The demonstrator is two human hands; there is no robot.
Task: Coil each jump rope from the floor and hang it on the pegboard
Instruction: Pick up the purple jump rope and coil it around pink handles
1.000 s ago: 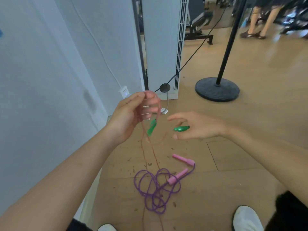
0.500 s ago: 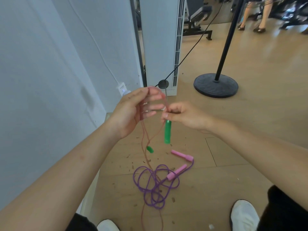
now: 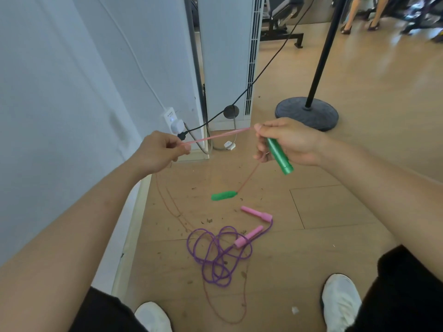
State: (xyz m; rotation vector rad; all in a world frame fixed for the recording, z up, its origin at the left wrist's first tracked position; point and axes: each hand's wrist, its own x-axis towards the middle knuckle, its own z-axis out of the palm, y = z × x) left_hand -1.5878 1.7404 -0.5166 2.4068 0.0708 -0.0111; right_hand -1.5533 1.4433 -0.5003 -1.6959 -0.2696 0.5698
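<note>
A thin, limp red rope (image 3: 217, 137) is pinched taut between left hand (image 3: 159, 152) and right hand (image 3: 286, 142), which also clasps a green handle (image 3: 279, 155).

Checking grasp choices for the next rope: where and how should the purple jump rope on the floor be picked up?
By its pink handles, from above. They are rigid and lie flat on the floor at the right edge of the tangled purple cord, clear of the loops, so fingers can pinch them across their width without snagging cord.
</note>
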